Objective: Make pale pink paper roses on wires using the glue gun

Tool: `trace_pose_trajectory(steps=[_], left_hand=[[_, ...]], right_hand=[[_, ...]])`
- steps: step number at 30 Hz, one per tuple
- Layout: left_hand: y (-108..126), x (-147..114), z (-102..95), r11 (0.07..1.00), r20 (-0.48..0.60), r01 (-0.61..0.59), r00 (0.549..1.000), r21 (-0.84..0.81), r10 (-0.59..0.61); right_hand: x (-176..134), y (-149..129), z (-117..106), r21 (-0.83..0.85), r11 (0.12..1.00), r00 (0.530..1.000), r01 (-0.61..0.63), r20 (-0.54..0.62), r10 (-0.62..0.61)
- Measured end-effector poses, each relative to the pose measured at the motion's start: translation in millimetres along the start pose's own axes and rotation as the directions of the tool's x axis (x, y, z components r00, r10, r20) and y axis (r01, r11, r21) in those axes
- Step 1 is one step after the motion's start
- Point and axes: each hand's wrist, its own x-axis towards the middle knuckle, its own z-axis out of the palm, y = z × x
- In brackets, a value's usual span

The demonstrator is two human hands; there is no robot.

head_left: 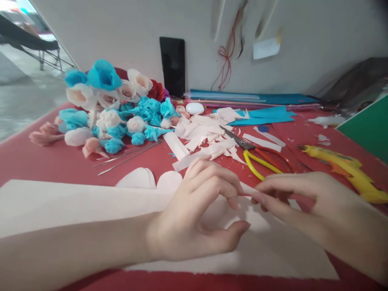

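Note:
A large pale pink sheet of paper lies across the red table under both hands. My left hand is over the middle of it, fingers curved and thumb held apart, with nothing gripped between them. Thumb and fingertips of my right hand pinch a narrow pale piece of paper, whose left end runs behind my left fingers. I cannot tell whether that piece joins the sheet. Petal-shaped paper cutouts lie beyond the sheet's far edge. Scissors with yellow and red handles rest just past my hands.
Blue, white and pink paper flowers are heaped at the back left, beside thin wires. Paper scraps cover the middle. A yellow glue gun lies on the right. A black phone leans against the wall.

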Motion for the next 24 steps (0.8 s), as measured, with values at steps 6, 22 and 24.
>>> trace_pose_trajectory(steps=[6,22,24], left_hand=[[-3.1,5.8,-5.8,0.995,-0.091,0.072,0.993,-0.068,-0.078],[-0.4,13.0,-11.2,0.76,0.094,0.571,0.814,-0.311,-0.573],[-2.9,10.9,-8.8,0.677,0.113,0.66,0.738,-0.327,-0.665]], right_hand=[[0.5,-6.1,-2.5,-0.035,0.996,0.983,0.078,-0.167,-0.082],[3.9,-17.5,4.9,0.673,0.671,0.93,-0.31,0.066,0.363],[4.7,-14.3,7.0,0.707,0.624,0.928,-0.333,0.129,0.349]])
